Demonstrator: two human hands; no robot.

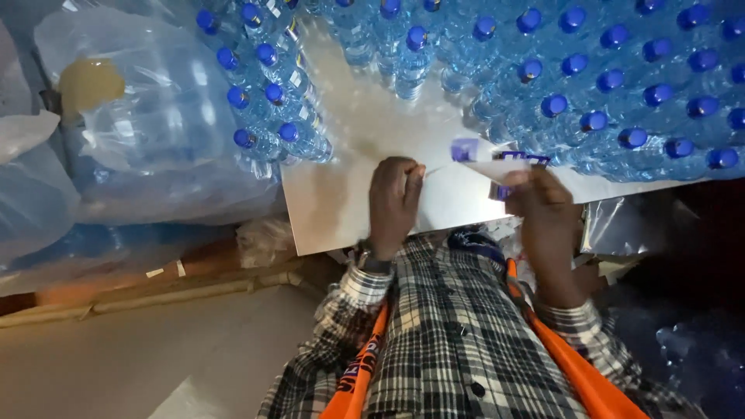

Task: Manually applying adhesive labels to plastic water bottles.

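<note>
2 hands work at the near edge of a pale flat sheet [349, 202] lying on the desk. The left hand [393, 203] is curled, fingertips pressing a white label strip [497, 167] against the sheet. The right hand [545, 203] is closed on the strip's other end, beside its blue printed patches. Blue-capped water bottles [590, 85] crowd the sheet's far side; shrink-wrapped bottle packs [147, 124] lie left.

Both hands, left hand [393, 200] and right hand [543, 203], pinch a white label strip [485, 167] over a shiny surface [365, 140] beside blue-capped water bottles [605, 85].
</note>
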